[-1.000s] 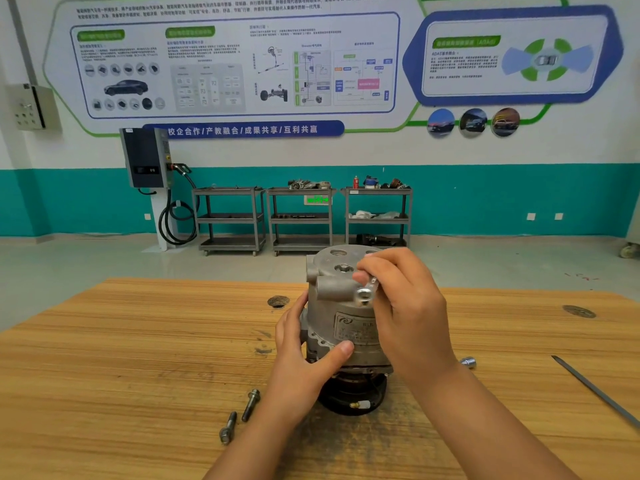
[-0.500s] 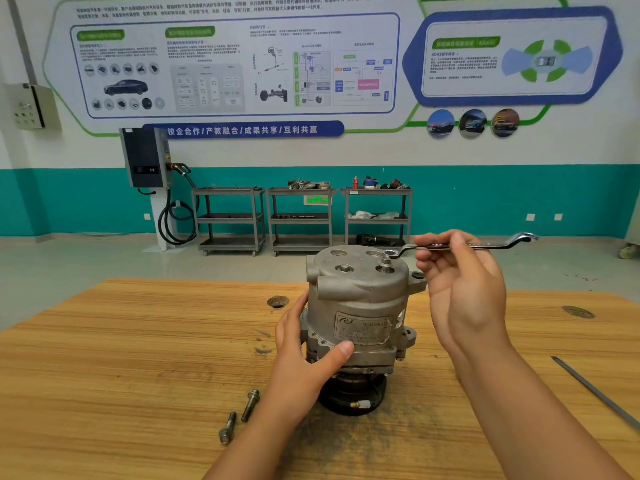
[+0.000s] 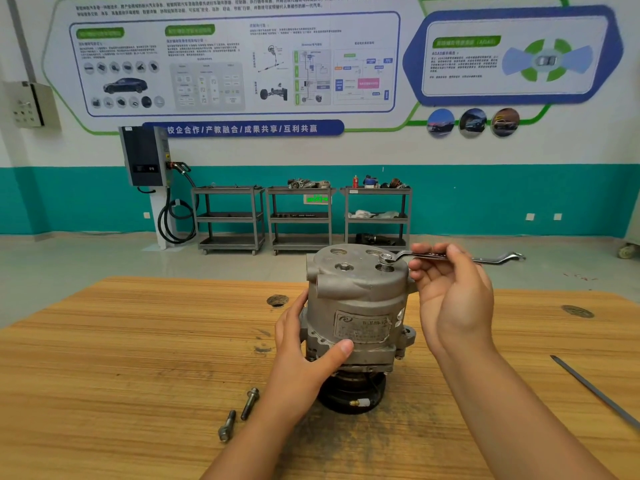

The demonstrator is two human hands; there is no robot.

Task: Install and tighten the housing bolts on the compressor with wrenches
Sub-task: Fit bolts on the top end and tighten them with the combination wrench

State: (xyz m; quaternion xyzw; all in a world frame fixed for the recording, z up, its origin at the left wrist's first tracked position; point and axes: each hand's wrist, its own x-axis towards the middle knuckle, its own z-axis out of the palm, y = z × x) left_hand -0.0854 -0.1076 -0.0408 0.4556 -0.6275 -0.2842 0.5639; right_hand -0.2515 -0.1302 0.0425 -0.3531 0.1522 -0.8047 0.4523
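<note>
- While my left hand (image 3: pixel 304 348) wraps the left flank of the grey cast-metal compressor (image 3: pixel 356 306), thumb laid across its front flange, the housing stands upright on its black pulley (image 3: pixel 349 398) at the middle of the pale wooden table (image 3: pixel 138 358), directly ahead of me.
- My right hand (image 3: pixel 453 292) is up at the housing's top right edge, palm toward me. Its fingertips and thumb pinch the shank of the slim silver offset ring wrench (image 3: pixel 450 257).
- The next swing turns on this: the wrench's ring end sits over a bolt head (image 3: pixel 385 258) on the top face. From there its long axis runs level out to the right, past my right hand, with the free end in open air. The right hand does the turning; the left only braces.
- I judge a sweep toward me would meet nothing in its arc except my own right forearm.
- Two loose steel flanged bolts (image 3: pixel 250 403) lie on the table just left of my left wrist, not yet fitted, I'd say.
- A thin dark metal rod (image 3: pixel 595 393) lies at the table's far right, well apart from the work.
</note>
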